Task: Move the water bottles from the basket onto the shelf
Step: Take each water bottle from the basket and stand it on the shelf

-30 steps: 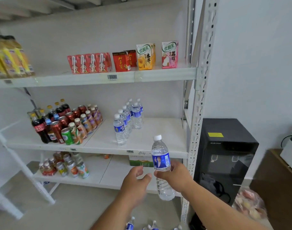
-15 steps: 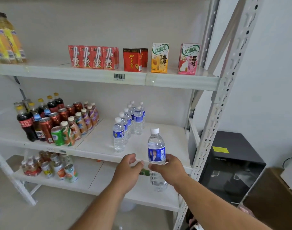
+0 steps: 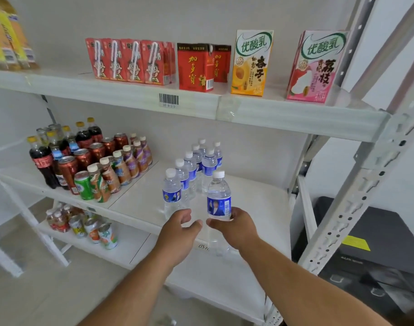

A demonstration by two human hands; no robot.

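Clear plastic, a blue label and a white cap: the water bottle (image 3: 219, 203) stands upright in the right hand (image 3: 234, 228), whose fingers and thumb wrap it at and just under the label. It hangs at the front lip of the middle shelf (image 3: 255, 208), its base lower than the shelf board and not yet resting on it. The left hand (image 3: 177, 234) hovers just beside the right, fingers loosely spread and holding nothing, thumb almost meeting the right thumb.

Beyond both hands, two short rows of matching water bottles (image 3: 194, 175) run toward the back wall; the nearest stands just past the left fingertips. Further left of the left hand sit cola bottles and cans (image 3: 83, 161). Above the hands, drink cartons (image 3: 250, 62) line the upper shelf. The basket is out of sight.

Judging by its look, the bottle is full, so moderately heavy and fairly firm, though thin walls would give under a hard squeeze and the label may be slick. A mid-body grip like this one suits it; it should be lifted over the lip and set down beside the front of the rows.
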